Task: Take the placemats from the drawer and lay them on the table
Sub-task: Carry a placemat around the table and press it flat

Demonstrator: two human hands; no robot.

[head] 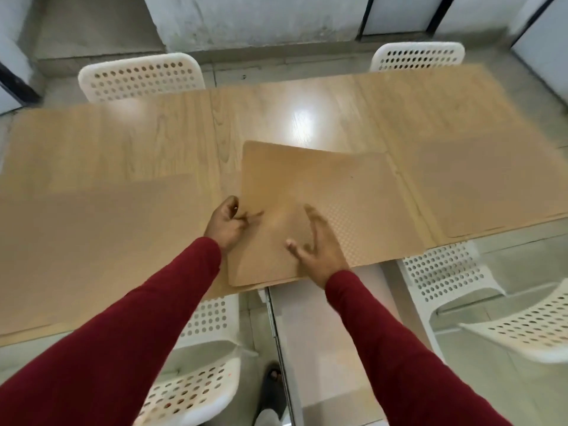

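Both arms reach forward in red sleeves; the left grip (229, 221) has fingers curled, pinching, and beside it the right grip (316, 241) lies spread, fingers straight

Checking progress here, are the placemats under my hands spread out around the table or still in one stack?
Stacked. The placemats overlap, skewed, at the table edge under both hands.

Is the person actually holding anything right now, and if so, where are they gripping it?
The left hand pinches the top placemat at its left edge. The right hand rests flat on it.
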